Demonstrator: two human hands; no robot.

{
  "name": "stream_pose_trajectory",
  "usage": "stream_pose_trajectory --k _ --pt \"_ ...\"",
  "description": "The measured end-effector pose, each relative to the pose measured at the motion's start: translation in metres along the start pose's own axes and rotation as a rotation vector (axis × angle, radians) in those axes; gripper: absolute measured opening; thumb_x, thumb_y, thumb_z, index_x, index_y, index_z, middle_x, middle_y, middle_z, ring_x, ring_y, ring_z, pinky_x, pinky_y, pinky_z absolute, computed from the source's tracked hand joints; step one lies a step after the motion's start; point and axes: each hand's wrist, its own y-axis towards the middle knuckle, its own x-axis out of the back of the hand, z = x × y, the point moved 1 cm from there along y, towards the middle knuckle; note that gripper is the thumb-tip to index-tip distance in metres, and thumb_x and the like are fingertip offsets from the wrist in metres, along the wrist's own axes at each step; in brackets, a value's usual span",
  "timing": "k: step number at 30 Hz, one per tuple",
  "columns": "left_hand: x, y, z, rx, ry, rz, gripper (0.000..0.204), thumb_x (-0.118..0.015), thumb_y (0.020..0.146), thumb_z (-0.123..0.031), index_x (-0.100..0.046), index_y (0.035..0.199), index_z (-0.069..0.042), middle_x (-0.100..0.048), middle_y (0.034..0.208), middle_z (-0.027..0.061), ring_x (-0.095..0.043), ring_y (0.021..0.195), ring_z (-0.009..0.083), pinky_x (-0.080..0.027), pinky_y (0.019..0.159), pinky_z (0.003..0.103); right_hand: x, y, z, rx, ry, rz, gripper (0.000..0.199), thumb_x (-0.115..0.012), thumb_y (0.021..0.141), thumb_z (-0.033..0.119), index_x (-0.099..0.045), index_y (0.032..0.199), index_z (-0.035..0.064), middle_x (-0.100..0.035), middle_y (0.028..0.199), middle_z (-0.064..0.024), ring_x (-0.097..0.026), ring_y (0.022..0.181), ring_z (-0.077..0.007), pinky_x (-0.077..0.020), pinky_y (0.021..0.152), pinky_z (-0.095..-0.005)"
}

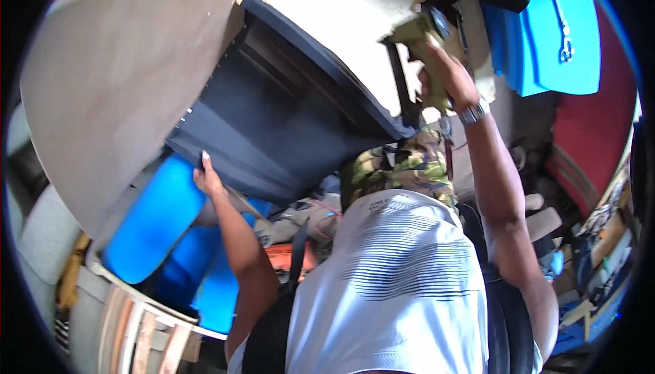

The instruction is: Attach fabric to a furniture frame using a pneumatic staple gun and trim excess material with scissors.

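Black fabric (pixel 273 125) is stretched over the underside of a furniture frame, and small shiny specks that look like staples dot its left edge. My left hand (pixel 210 180) is closed on the near left edge of this fabric, its thumb or a finger lying on top. Farther right, my right hand (pixel 447 74) is wrapped round an olive-green, pistol-shaped staple gun (pixel 411 33), held up past the frame's right side and smeared by motion. A large curved beige panel (pixel 129 81) adjoins the fabric on the left.
Blue padded pieces (pixel 153 220) lie beside a slatted wooden frame (pixel 147 340) at lower left. A pale work surface (pixel 327 6) spans the back. At upper right are a blue box-like piece (pixel 563 40) with a metal fitting and a red panel (pixel 593 125). Mixed scraps crowd the right side.
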Motion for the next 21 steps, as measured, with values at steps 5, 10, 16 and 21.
stream_pose_trajectory --k 5,10,16,21 --pt "-0.027 -0.008 0.025 0.099 -0.418 0.354 0.056 -0.085 0.078 -0.027 -0.06 0.116 0.006 -0.062 0.126 0.0138 -0.061 0.108 0.0249 -0.051 0.094 0.039 0.077 -0.076 -0.057 -0.079 -0.072 -0.27 0.059 -0.062 0.087 0.064 -0.057 0.096 0.0062 -0.059 0.068 -0.0082 -0.06 0.051 -0.0209 -0.0515 0.048 -0.0352" --pt "-0.032 -0.004 0.031 -0.166 -0.134 0.321 0.042 -0.08 0.082 -0.029 -0.069 0.106 0.005 -0.071 0.105 0.0158 -0.064 0.1 0.0255 -0.05 0.085 0.04 0.084 -0.118 -0.082 -0.139 -0.107 -0.329 0.058 -0.058 0.092 0.061 -0.057 0.097 0.0034 -0.058 0.065 -0.0073 -0.061 0.05 -0.021 -0.054 0.048 -0.0363" --pt "-0.08 -0.031 -0.056 -0.429 -0.311 0.482 0.057 -0.078 0.079 -0.042 -0.068 0.106 0.008 -0.07 0.104 0.0246 -0.068 0.096 0.0367 -0.051 0.088 0.041 0.074 -0.127 -0.085 -0.07 -0.334 -0.173 0.067 -0.054 0.09 0.068 -0.063 0.103 0.0032 -0.059 0.065 -0.0072 -0.061 0.05 -0.0209 -0.0548 0.048 -0.0368" --pt "-0.104 -0.04 -0.056 -0.435 -0.129 0.36 0.066 -0.079 0.077 -0.04 -0.061 0.121 0.006 -0.068 0.112 0.026 -0.065 0.108 0.0371 -0.05 0.093 0.042 0.083 -0.133 -0.097 0.006 -0.383 -0.053 0.061 -0.057 0.091 0.063 -0.062 0.103 0.0027 -0.06 0.068 -0.0083 -0.062 0.05 -0.0213 -0.0556 0.047 -0.0363"
